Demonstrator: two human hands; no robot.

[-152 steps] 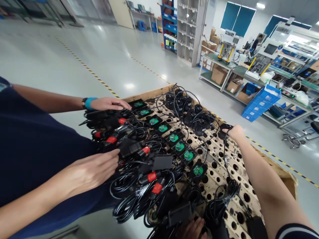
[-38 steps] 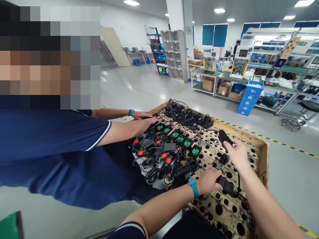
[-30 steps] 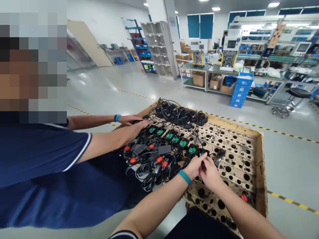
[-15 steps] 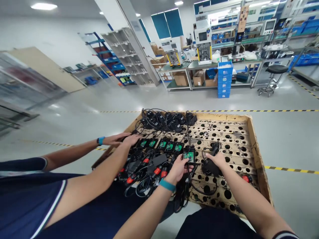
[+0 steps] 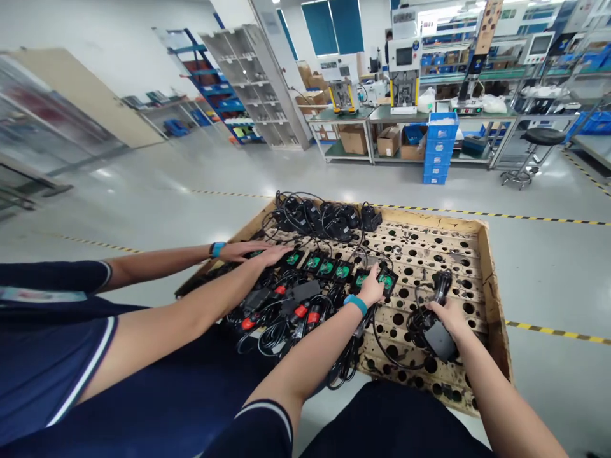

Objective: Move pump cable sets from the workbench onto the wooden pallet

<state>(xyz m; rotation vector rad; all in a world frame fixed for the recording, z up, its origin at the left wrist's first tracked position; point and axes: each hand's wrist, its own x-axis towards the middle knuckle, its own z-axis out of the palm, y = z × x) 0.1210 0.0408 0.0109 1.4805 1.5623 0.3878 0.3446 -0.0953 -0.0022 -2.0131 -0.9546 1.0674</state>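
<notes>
My left hand (image 5: pixel 371 289), with a teal band at the wrist, rests on the right end of a row of open black cases with green circuit boards. Its index finger is stretched out, and the hand lies between the case (image 5: pixel 359 280) on its left and the last case (image 5: pixel 387 281) on its right, touching the latter. My right hand (image 5: pixel 449 317) is closed around a coiled black cable (image 5: pixel 443 283), low over the perforated board. A black box (image 5: pixel 439 341) hangs by the cable under this hand. Part of the coil is hidden by my fingers.
A co-worker's hands (image 5: pixel 274 256) reach over the row's left end. Black devices with cables (image 5: pixel 310 219) lie at the back; adapters, coiled cables and red connectors (image 5: pixel 300 311) lie in front. The wooden-rimmed perforated board (image 5: pixel 487 280) stands before blue crates (image 5: pixel 436 162).
My left hand has set the case it held at the right end of the row and loosened its fingers. My right hand has moved right with the cable, and the black box shows more.
</notes>
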